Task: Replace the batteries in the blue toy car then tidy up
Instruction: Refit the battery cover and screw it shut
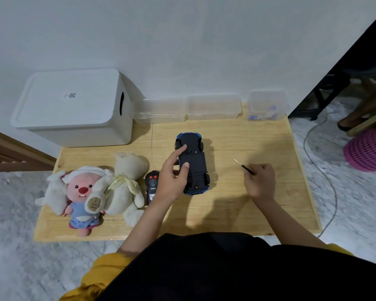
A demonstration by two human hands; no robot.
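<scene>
Pale wood makes up the low table (258, 213), pushed against a white wall, with grey marbled floor on both sides. Just right of frame centre the blue toy car (192, 164) lies upside down on the wood, black underside up, its long axis running from the upper part of the frame toward the lower part, tilted slightly rightward at the near end. The left hand (172, 177) reaches in from the lower left and rests on that underside, fingers fairly straight: the index fingertip sits near the far axle, and the thumb presses on the central panel, which is probably the battery cover. The right hand (259, 181) is off to the right of the car, apart from it, fingers curled round a slim screwdriver (244, 167) whose thin shaft points up and left, toward the car.

So the tool tip needs to travel leftward across bare wood to reach the underside, and the right hand is the one placed to bring it. Whether a screw sits by the cover is too small to tell.

Left of the car stand a black remote control (151, 187) and two plush toys (100, 192); along the wall sit a white lidded bin (74, 109) and clear plastic boxes (213, 107)
</scene>
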